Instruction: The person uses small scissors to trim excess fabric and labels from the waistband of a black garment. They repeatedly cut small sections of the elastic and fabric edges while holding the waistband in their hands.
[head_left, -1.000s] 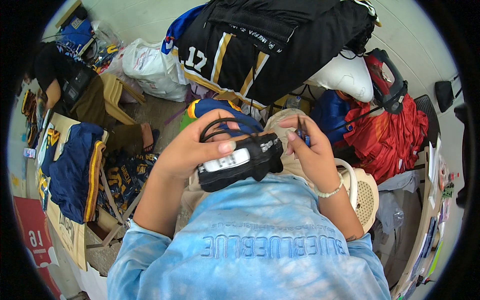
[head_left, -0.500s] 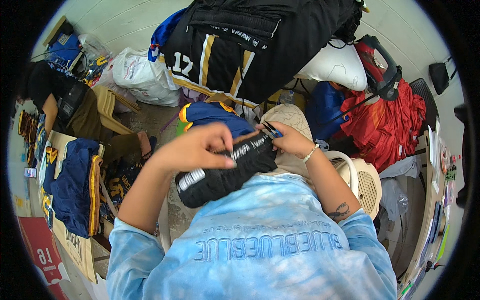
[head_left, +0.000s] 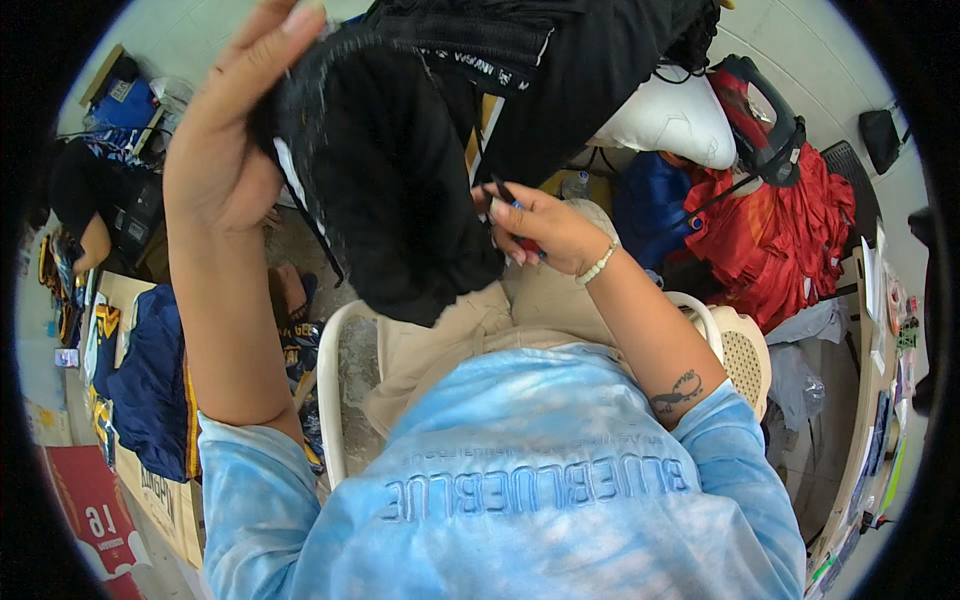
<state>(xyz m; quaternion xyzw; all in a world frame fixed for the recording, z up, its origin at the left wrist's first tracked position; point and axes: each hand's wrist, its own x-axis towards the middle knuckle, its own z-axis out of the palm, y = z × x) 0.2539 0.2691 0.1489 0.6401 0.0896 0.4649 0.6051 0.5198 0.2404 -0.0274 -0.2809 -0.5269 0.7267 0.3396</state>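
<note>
A black garment (head_left: 390,180) with white lettering along its waistband edge hangs lifted over my lap. My left hand (head_left: 230,130) is raised at its upper left side, fingers closed on the top of the cloth; the fingertips are partly hidden. My right hand (head_left: 550,225) is closed round small thread snips (head_left: 502,188), their dark tip pointing up beside the garment's right edge. Some cloth seems pinched between the right fingers too, but I cannot tell how much.
More black garments (head_left: 620,70) lie piled ahead. A red and grey iron (head_left: 760,115) rests near red cloth (head_left: 760,250) at the right. A folded navy garment (head_left: 145,370) lies on the left, near another person (head_left: 90,200). White chair arms (head_left: 335,400) flank me.
My left hand has risen up and to the left, lifting and stretching the black garment. My right hand, still with the snips, has moved slightly left and down.
</note>
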